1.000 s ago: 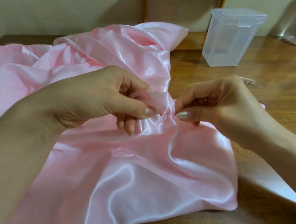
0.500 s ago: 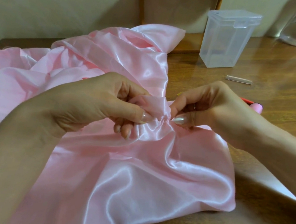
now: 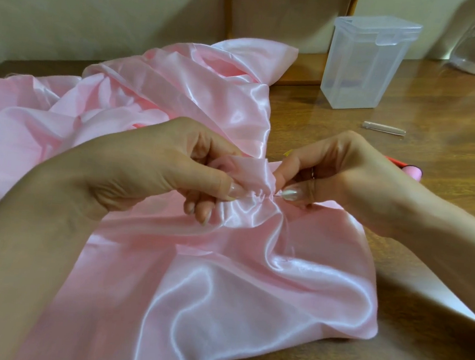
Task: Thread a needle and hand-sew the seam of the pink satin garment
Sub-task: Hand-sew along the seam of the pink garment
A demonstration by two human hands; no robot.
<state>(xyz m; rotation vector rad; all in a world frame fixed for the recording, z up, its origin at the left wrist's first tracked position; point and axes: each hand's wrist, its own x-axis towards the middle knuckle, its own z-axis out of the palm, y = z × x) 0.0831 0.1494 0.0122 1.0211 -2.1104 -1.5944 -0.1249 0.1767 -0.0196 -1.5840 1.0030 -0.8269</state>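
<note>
worktop: the brown wooden worktop (image 3: 434, 175) is carrying everything, its bare wood showing on the right and along the near edge.
garment: the pink satin garment (image 3: 221, 280) is lying crumpled over the left and middle of the worktop and running under both hands; a gathered fold (image 3: 253, 171) of its edge is standing up between them.
left hand: the left hand (image 3: 161, 172) is gripping the gathered fold from the left, the thumb pressing the puckered seam against curled fingers underneath.
right hand: the right hand (image 3: 341, 178) is closing on the needle, thumb and forefinger pinching it at the fold's right edge, the other fingers tucking in and touching the satin below.
box: a clear lidded plastic box (image 3: 366, 64) is standing upright behind the right hand, well apart from it.
tube: a small clear tube (image 3: 383, 127) is lying on bare wood between the box and the right hand.
needle: the needle (image 3: 277, 195) is showing only a short silver length between the fold and the right thumbnail, pointing left into the gathers.
thread: a pale thread (image 3: 291, 246) is trailing over the satin below the right hand, too faint to follow.
</note>
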